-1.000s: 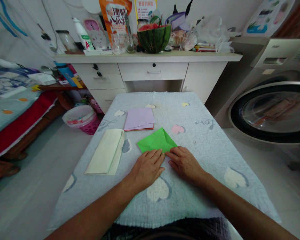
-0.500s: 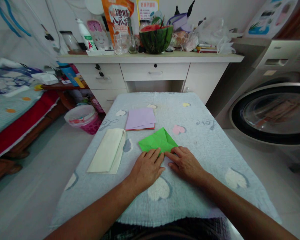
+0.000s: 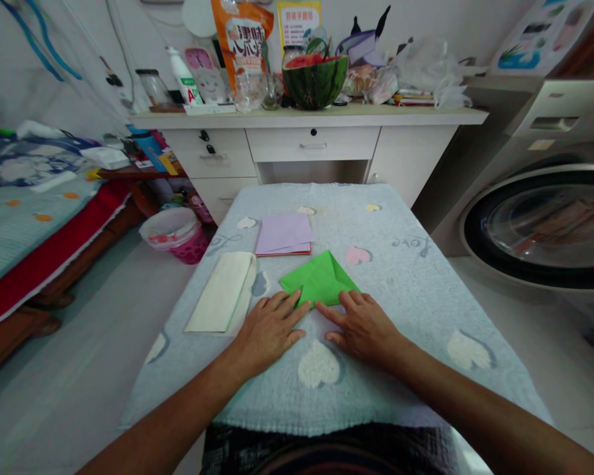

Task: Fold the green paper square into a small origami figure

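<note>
A folded green paper (image 3: 321,277) lies on the cloth-covered table in front of me, with creases meeting near its middle. My left hand (image 3: 271,324) rests palm down at its lower left edge, fingers stretched and fingertips on the paper. On the lower right edge lie the fingertips of my right hand (image 3: 361,322), its fingers spread too. Behind the green sheet sits a stack of square paper (image 3: 284,232), lilac on top with red showing beneath. To the left is a folded cream paper or cloth (image 3: 222,293); I cannot tell which.
A pale blue tablecloth (image 3: 400,316) with heart patterns covers the table. Beyond stands a white cabinet (image 3: 311,142) bearing a cut watermelon (image 3: 314,82), jars and bags. A washing machine (image 3: 539,132) is at right, a pink bin (image 3: 185,244) and a bed (image 3: 34,224) at left.
My left hand has slid left along the green paper's lower edge, so the two hands are farther apart. The whole view has shifted slightly.
</note>
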{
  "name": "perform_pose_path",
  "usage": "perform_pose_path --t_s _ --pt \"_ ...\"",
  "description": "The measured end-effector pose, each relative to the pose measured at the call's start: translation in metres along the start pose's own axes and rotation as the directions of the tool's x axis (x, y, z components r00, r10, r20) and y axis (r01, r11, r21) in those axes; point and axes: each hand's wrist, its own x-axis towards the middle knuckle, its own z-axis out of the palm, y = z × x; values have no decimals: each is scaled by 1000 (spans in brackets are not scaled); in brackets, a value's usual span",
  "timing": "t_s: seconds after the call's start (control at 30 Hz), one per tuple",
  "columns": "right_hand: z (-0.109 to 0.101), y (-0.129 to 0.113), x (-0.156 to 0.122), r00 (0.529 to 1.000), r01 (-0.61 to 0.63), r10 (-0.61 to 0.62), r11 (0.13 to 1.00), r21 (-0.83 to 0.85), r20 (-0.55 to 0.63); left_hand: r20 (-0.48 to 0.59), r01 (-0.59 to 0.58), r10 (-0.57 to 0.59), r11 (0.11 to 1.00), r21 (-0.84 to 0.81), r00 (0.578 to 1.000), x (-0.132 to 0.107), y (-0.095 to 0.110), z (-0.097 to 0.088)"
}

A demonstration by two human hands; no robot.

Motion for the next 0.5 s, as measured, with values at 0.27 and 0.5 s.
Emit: perform_pose_path --t_s 0.27,0.5 --pt "-4 -18 10 996 -49 55 995 -81 66 -8 8 -8 1000 -25 1000 -6 -2 3" --pt "-3 -18 10 994 -50 58 995 -81 93 -53 -74 71 996 -43 996 -2 0 4"
